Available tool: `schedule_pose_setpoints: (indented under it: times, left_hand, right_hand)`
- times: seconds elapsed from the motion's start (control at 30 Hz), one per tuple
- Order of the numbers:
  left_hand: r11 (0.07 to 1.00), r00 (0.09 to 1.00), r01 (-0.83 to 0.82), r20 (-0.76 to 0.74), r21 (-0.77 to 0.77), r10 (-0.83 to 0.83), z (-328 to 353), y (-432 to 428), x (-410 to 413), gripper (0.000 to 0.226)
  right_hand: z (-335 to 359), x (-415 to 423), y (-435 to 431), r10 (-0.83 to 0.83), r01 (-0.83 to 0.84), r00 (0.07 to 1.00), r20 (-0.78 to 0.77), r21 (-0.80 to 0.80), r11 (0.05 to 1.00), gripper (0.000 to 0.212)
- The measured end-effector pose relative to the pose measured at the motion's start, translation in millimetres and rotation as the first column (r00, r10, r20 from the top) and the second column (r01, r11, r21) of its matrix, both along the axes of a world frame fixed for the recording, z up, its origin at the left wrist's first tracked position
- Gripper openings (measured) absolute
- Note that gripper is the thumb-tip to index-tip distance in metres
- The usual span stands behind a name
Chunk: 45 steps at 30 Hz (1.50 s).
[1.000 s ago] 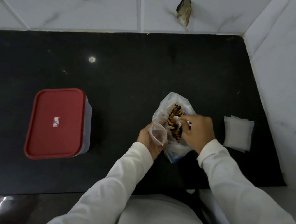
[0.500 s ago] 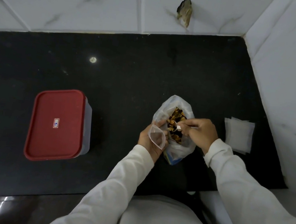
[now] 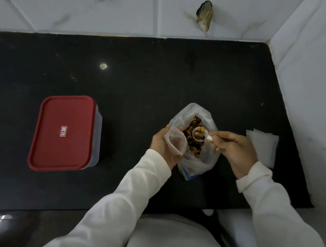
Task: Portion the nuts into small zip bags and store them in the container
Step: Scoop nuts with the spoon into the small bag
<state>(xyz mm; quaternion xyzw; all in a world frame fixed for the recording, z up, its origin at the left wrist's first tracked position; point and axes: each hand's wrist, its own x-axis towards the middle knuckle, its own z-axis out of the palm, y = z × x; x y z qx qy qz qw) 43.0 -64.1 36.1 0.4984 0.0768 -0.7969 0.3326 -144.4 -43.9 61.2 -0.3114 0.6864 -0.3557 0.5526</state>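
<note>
We look down on a black counter (image 3: 141, 91) set into a corner of white tiled wall (image 3: 91, 0). Near its right end stands a big bag (image 3: 204, 162) of clear plastic, its mouth wide open and full of mixed nuts (image 3: 193, 148), brown and orange.

The person's left hand (image 3: 164, 147) grasps a small zip bag (image 3: 176, 140), fingers curled round it from the left side. The little bag is held with its mouth open, touching the left rim of the big bag. The right hand (image 3: 231, 149) pinches the short handle of a white scoop (image 3: 199, 134) between thumb and fingers. The scoop's round bowl is level, heaped with nuts, and sits over the open mouth of the big bag, just right of the small one. Both arms wear white sleeves.

Well apart to the left stands the container (image 3: 96, 135), a clear rectangular box closed by a red lid (image 3: 66, 110) with a small white label (image 3: 63, 131) in the middle. Neither hand touches it. To the right of the right hand, near the side wall, lies a flat stack of zip bags (image 3: 262, 147); how many are in it we cannot tell.

High on the back wall is a dark, rough mark (image 3: 204, 14), and a small bright spot of light (image 3: 103, 66) shines on the counter.
</note>
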Motion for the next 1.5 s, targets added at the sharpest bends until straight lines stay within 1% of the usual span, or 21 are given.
schedule_pose_setpoints:
  times: [0.13, 0.23, 0.33, 0.47, 0.53, 0.63, 0.7, 0.83, 0.93, 1.0, 1.03, 1.07, 1.1, 1.13, 1.17, 1.2, 1.27, 1.37, 1.43, 1.5]
  left_hand:
    - [0.998, 0.998, 0.004, 0.059, 0.062, -0.008, -4.3, -3.4, 0.8, 0.042]
    - [0.996, 0.996, 0.006, 0.093, 0.09, -0.014, -4.7, -3.7, 0.5, 0.039]
    - [0.992, 0.992, 0.018, 0.119, 0.122, -0.033, -9.2, -4.4, 0.0, 0.037]
    - [0.993, 0.994, 0.016, 0.108, 0.121, -0.029, -15.0, -1.4, -1.8, 0.046]
    - [0.995, 0.996, -0.007, 0.085, 0.104, -0.001, -17.3, 0.6, -2.3, 0.051]
    - [0.996, 0.997, -0.023, 0.076, 0.083, 0.016, -18.9, 1.7, -1.1, 0.053]
    - [0.996, 0.997, -0.013, 0.074, 0.086, 0.006, -19.6, 2.4, 1.6, 0.055]
    - [0.998, 0.997, -0.009, 0.073, 0.063, 0.004, -18.5, 4.2, 6.1, 0.063]
    - [0.999, 0.998, 0.003, 0.063, 0.041, -0.006, -19.6, 4.1, 8.2, 0.065]
    - [1.0, 0.999, 0.007, 0.052, 0.023, -0.008, -19.0, 4.0, 9.7, 0.058]
    - [1.0, 0.999, 0.007, 0.051, 0.017, -0.008, -19.5, 3.8, 10.3, 0.056]
    - [1.0, 0.999, 0.004, 0.043, 0.011, -0.004, -19.8, 3.8, 10.7, 0.056]
    - [1.0, 0.999, 0.004, 0.039, 0.006, -0.004, -19.5, 3.8, 10.9, 0.055]
    - [1.0, 1.0, 0.004, 0.029, 0.004, -0.004, -19.2, 3.9, 11.1, 0.056]
    - [1.0, 1.0, 0.005, 0.019, 0.004, -0.005, -18.3, 3.8, 11.2, 0.057]
    - [1.0, 1.0, 0.006, 0.013, 0.002, -0.006, -17.4, 3.4, 11.3, 0.057]
    - [1.0, 1.0, 0.014, 0.018, -0.005, -0.014, -16.7, 2.4, 11.3, 0.057]
    - [0.999, 0.998, 0.044, 0.034, 0.002, -0.044, -14.4, 1.5, 10.5, 0.057]
    - [0.998, 0.998, 0.061, 0.03, -0.003, -0.061, -14.3, 1.4, 9.8, 0.059]
    - [0.998, 0.997, 0.068, 0.031, -0.005, -0.068, -14.1, 1.3, 9.0, 0.06]
  right_hand:
    - [33.2, -1.3, 8.0, -0.008, 0.009, 1.0, 0.016, -0.07, 0.997, 0.018]
    - [59.2, 6.1, 16.1, 0.024, -0.021, 1.0, 0.011, -0.17, 0.985, 0.018]
    - [76.8, 18.5, 25.4, 0.057, -0.055, 0.998, 0.003, -0.228, 0.972, 0.018]
    - [82.2, 37.6, 33.5, 0.138, -0.168, 0.982, -0.13, -0.258, 0.951, 0.019]
    - [78.9, 43.9, 35.0, 0.151, -0.195, 0.971, -0.184, -0.253, 0.948, 0.019]
    - [75.1, 48.3, 35.6, 0.177, -0.276, 0.926, -0.333, -0.28, 0.919, 0.017]
    - [74.3, 52.3, 37.5, 0.182, -0.322, 0.897, -0.402, -0.314, 0.893, 0.016]
    - [72.8, 60.7, 39.4, 0.132, -0.436, 0.792, -0.596, -0.401, 0.806, 0.014]
    - [67.0, 64.7, 40.0, 0.06, -0.543, 0.672, -0.739, -0.435, 0.718, 0.011]
    - [62.8, 69.4, 41.5, -0.019, -0.615, 0.564, -0.825, -0.436, 0.657, 0.013]
    - [62.0, 72.6, 42.3, -0.066, -0.665, 0.496, -0.866, -0.428, 0.612, 0.012]
    - [62.7, 74.3, 42.5, -0.096, -0.725, 0.42, -0.902, -0.398, 0.562, 0.011]
    - [62.9, 75.4, 43.5, -0.11, -0.768, 0.354, -0.929, -0.356, 0.533, 0.012]
    - [63.2, 77.2, 45.3, -0.11, -0.79, 0.309, -0.945, -0.32, 0.524, 0.019]
    - [62.4, 79.1, 48.1, -0.097, -0.796, 0.288, -0.953, -0.295, 0.529, 0.029]
    - [63.4, 80.0, 50.9, -0.102, -0.795, 0.269, -0.958, -0.28, 0.538, 0.03]
    - [60.9, 80.6, 55.1, -0.127, -0.805, 0.243, -0.962, -0.273, 0.526, 0.02]
    - [62.7, 80.9, 57.3, -0.149, -0.813, 0.247, -0.958, -0.288, 0.505, 0.028]
    - [63.5, 78.1, 58.1, -0.161, -0.821, 0.233, -0.959, -0.282, 0.497, 0.027]
    - [61.4, 76.1, 58.6, -0.171, -0.815, 0.243, -0.955, -0.297, 0.498, 0.025]
